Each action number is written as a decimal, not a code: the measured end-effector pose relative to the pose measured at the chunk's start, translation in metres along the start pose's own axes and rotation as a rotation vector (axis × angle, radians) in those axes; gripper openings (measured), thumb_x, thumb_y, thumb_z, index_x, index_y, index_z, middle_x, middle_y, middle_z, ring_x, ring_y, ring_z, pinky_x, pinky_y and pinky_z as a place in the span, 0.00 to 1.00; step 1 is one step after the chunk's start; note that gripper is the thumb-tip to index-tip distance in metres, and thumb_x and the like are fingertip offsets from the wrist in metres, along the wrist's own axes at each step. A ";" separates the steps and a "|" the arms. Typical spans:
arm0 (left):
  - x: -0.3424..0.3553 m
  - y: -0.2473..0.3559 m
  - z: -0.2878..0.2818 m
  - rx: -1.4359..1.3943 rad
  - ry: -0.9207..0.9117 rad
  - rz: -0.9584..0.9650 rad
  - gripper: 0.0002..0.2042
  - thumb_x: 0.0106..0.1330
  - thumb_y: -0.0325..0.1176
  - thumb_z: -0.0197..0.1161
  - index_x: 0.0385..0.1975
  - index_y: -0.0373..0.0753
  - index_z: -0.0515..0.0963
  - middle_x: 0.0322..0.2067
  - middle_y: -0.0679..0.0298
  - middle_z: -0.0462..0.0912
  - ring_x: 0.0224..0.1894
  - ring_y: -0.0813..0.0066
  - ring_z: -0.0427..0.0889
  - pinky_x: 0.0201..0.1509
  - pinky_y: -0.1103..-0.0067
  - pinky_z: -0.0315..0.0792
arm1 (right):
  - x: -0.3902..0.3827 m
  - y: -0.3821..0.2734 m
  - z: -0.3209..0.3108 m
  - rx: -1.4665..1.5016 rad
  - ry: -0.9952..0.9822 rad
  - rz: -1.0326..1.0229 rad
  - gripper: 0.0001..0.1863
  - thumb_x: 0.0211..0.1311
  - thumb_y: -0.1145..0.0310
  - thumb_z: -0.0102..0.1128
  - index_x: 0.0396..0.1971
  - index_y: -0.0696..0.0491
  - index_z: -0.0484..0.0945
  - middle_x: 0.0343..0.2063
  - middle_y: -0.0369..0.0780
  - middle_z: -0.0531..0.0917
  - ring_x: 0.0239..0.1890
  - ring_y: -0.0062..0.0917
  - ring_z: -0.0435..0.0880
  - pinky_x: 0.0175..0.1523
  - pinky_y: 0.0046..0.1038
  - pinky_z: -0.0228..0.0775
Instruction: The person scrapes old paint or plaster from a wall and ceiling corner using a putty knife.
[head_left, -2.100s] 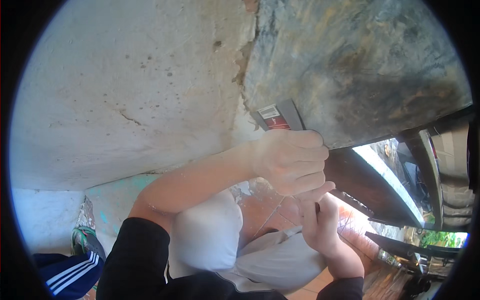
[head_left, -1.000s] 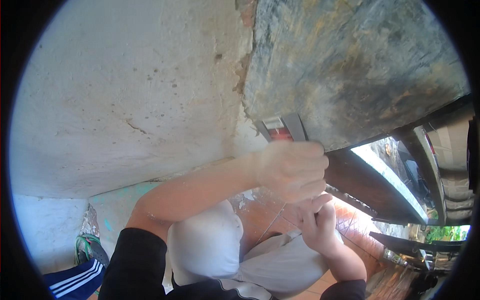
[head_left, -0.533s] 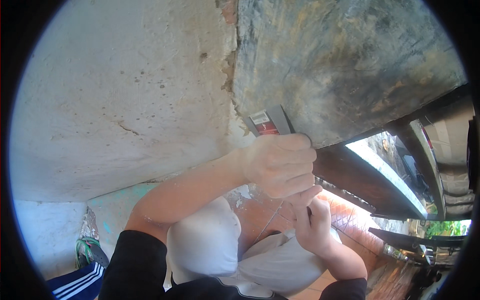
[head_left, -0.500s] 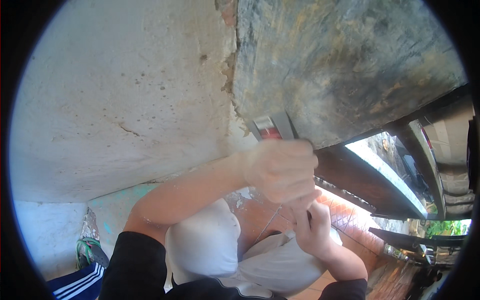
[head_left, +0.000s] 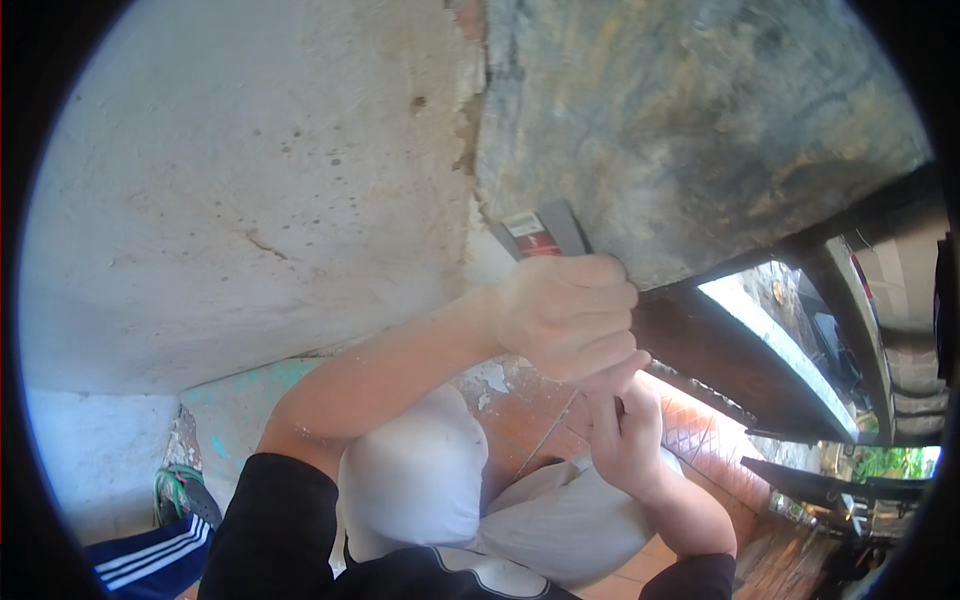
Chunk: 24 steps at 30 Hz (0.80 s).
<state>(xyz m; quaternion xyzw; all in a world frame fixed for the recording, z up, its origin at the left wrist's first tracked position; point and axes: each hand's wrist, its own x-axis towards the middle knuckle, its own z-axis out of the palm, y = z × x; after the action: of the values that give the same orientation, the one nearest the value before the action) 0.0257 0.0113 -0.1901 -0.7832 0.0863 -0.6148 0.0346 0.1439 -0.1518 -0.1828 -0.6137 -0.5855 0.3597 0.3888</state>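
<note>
Left hand [head_left: 568, 318]: centre of the frame, clamped in a fist on the scraper [head_left: 541, 236]
Right hand [head_left: 628, 435]: just below it, fingers curled; cannot tell whether it grips anything
Scraper: above the left fist, near centre, blade at the wall [head_left: 270, 180]
Wall: pale upper left, dark mottled upper right
Trousers [head_left: 415, 480]: pale, lower centre

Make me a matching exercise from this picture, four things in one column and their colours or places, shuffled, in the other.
Things:
1. Flat tool
2. Floor tiles
3. Trousers
4. Striped cloth

Colours or places:
A. Pale greyish white
B. Dark blue and white, at the lower left
C. Gripped in the left hand
D. Reddish orange

Pairs: 1-C, 2-D, 3-A, 4-B
</note>
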 end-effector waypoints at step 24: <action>-0.006 -0.002 -0.013 0.070 -0.076 0.000 0.16 0.51 0.27 0.65 0.11 0.42 0.63 0.14 0.69 0.61 0.18 0.72 0.64 0.24 0.77 0.58 | 0.026 -0.008 -0.024 0.336 -0.300 0.246 0.10 0.75 0.69 0.47 0.37 0.58 0.75 0.20 0.33 0.72 0.19 0.11 0.66 0.24 0.18 0.59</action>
<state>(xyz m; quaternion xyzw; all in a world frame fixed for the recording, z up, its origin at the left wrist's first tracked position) 0.0121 0.0146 -0.1922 -0.8043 0.0633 -0.5873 0.0649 0.1635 -0.1271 -0.1643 -0.5467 -0.4896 0.5835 0.3478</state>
